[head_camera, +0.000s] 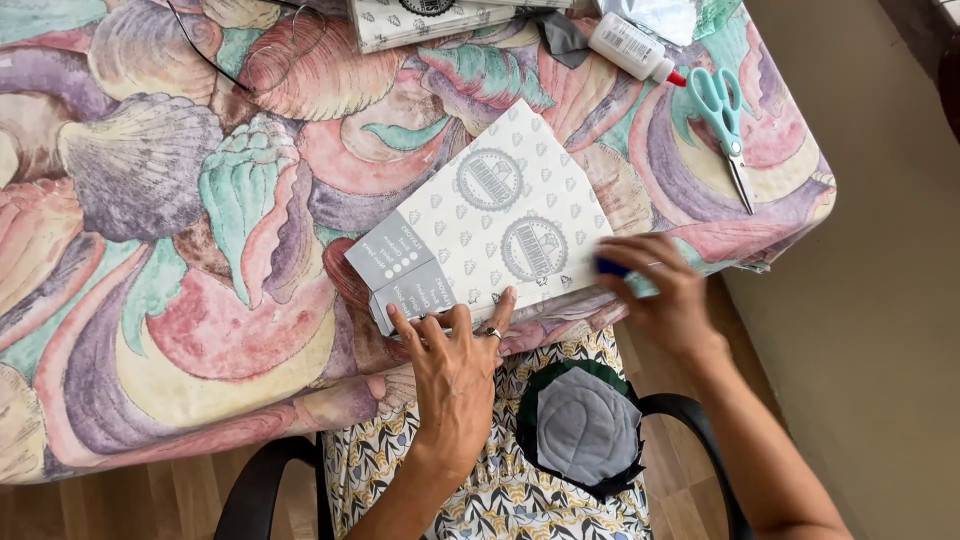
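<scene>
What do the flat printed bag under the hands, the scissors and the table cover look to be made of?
Flat printed bag: matte paper, going by its sharp creases and folded base. Scissors: shiny metal blades, glossy mint handles, probably plastic. Table cover: soft printed fabric, apparently, draping over the edge. The left hand presses the bag flat.

The right hand (665, 290) is motion-blurred — the blue thing (612, 266) in its fingers cannot be identified. A second printed sheet (430, 20) and foil (660, 15) are cut off at the far edge.
</scene>
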